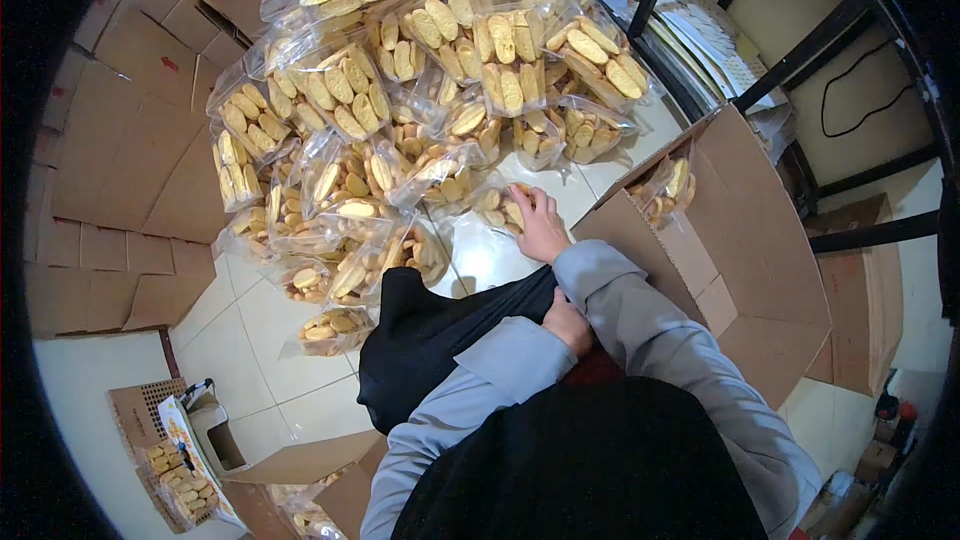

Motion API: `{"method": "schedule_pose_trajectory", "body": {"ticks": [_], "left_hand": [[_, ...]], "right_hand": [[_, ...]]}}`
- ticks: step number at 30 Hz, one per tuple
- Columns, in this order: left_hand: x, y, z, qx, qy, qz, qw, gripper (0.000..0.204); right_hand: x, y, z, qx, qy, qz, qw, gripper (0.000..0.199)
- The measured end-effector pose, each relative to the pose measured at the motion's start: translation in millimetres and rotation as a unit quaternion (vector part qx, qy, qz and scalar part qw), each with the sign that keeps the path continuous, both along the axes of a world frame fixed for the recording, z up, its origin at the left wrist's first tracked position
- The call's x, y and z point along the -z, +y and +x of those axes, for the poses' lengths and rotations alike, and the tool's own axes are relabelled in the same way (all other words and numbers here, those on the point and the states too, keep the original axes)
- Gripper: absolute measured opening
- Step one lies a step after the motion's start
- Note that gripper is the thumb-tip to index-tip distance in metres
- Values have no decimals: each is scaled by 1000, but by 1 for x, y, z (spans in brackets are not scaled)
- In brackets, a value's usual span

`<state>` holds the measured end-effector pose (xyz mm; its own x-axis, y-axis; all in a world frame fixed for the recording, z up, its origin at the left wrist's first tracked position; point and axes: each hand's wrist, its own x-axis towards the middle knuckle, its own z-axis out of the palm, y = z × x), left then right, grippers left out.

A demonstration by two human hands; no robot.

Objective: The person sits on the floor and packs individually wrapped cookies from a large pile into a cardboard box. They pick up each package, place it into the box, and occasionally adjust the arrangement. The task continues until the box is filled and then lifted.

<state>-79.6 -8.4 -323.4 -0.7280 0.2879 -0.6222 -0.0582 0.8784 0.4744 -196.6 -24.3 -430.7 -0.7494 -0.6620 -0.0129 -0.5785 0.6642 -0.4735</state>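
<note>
My right hand [538, 225] reaches forward, its fingers closed on the edge of a clear plastic bag of biscuits [497, 208] at the near side of a big pile. The biscuits are oval, golden and finger-like. Just below, my left hand [567, 322] is closed at the edge of a black cloth [440, 340]. Folds of this cloth run toward that hand, and some of its fingers are hidden. To the right, an open cardboard box [740, 240] holds a similar biscuit bag [665, 190] against its far inner side.
The pile of filled bags [350, 170] covers much of the tiled floor [255, 340]. Cardboard [130, 130] lines the left. A black metal frame [790, 60] stands at the right, over stacked papers [700, 40]. Another open box [300, 465] with bags sits at the lower left.
</note>
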Motion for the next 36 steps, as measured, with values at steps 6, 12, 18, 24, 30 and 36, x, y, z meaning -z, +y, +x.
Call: {"method": "schedule_pose_trajectory", "body": {"ticks": [6, 12, 18, 24, 30, 36], "left_hand": [[25, 8, 7, 117, 92, -74, 986, 49], [-3, 4, 3, 200, 47, -142, 968, 42], [2, 1, 12, 143, 157, -123, 970, 40], [-13, 3, -2, 236, 33, -155, 959, 42], [-20, -5, 2, 162, 127, -111, 972, 42], [-8, -15, 0, 114, 181, -87, 973, 63]], "right_hand": [[-19, 3, 4, 4, -46, 25, 999, 93], [0, 8, 2, 64, -101, -25, 993, 108], [-6, 5, -6, 65, -191, 20, 979, 106], [-18, 8, 0, -30, -41, -48, 998, 89], [-80, 23, -2, -61, 40, -168, 983, 74], [-199, 88, 10, -75, 143, -215, 963, 76]]}}
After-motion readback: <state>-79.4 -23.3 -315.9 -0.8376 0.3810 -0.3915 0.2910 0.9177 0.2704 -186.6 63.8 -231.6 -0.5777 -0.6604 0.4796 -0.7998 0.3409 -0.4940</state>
